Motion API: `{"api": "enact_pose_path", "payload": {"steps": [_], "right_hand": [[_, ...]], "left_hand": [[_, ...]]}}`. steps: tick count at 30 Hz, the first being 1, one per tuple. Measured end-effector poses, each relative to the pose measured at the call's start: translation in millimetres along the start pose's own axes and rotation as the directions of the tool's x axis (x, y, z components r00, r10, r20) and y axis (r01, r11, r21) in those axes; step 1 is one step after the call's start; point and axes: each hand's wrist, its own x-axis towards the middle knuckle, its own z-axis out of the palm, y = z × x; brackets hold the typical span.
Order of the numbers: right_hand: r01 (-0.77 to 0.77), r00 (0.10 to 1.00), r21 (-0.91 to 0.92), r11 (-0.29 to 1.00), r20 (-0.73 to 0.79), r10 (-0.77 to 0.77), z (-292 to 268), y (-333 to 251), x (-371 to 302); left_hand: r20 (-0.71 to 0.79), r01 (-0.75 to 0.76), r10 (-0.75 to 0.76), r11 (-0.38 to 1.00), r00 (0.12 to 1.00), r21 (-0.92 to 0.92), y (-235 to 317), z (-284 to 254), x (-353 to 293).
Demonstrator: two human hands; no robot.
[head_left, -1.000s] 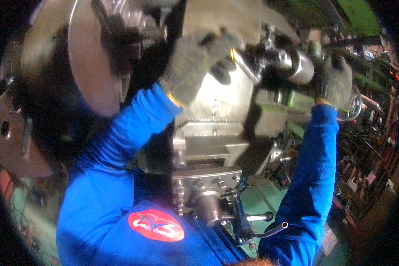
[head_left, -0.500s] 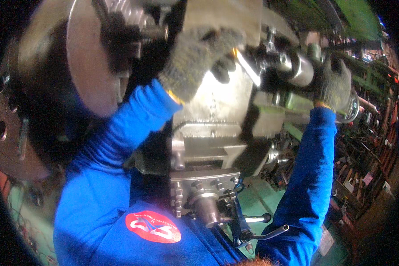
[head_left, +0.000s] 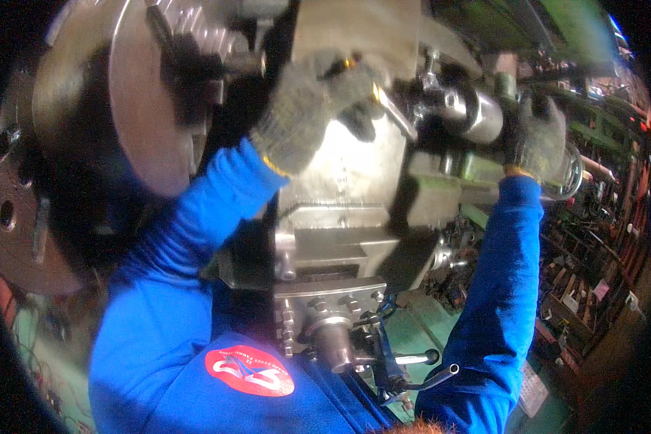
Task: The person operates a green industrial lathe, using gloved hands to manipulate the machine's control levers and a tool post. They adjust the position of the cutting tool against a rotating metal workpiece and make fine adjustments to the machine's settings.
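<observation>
My left hand (head_left: pixel 315 101), in a grey-black knitted glove with a yellow cuff edge, is raised over a brightly lit flat metal surface (head_left: pixel 343 155). Its fingers are closed round a narrow pale strip with a yellow end (head_left: pixel 396 114), which juts out to the lower right; its kind is unclear. My right hand (head_left: pixel 537 137), in a similar glove, is at the right end of a shiny metal cylinder (head_left: pixel 477 114). The right fingers curl at a dark part there, and what they grip is hidden. A round metal rim (head_left: pixel 573 173) curves just beside the right wrist.
A large round metal plate (head_left: pixel 145 101) with jaw-like blocks stands close on the left, like a lathe chuck. Below the hands is a bolted block (head_left: pixel 329 300) with lever handles (head_left: pixel 416 358). Green machine parts (head_left: pixel 484 217) and cluttered racks (head_left: pixel 593 275) lie to the right.
The whole view has shifted slightly, with most things a little further left. The pale strip has dipped slightly and looks less bright. Both hands keep their hold.
</observation>
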Motion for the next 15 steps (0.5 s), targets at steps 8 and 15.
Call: {"api": "enact_pose_path", "payload": {"steps": [8,15], "right_hand": [[-0.015,1.0,0.043,0.999,-0.019,0.016,1.1,0.2,-1.4],[0.013,0.999,-0.004,1.0,-0.038,-0.013,4.3,5.0,0.6]], "left_hand": [[0.034,-0.086,0.084,0.993,0.996,0.08,6.5,2.1,-1.2],[0.034,-0.046,0.047,0.999,0.998,-0.016,1.3,-2.5,-1.9]]}}
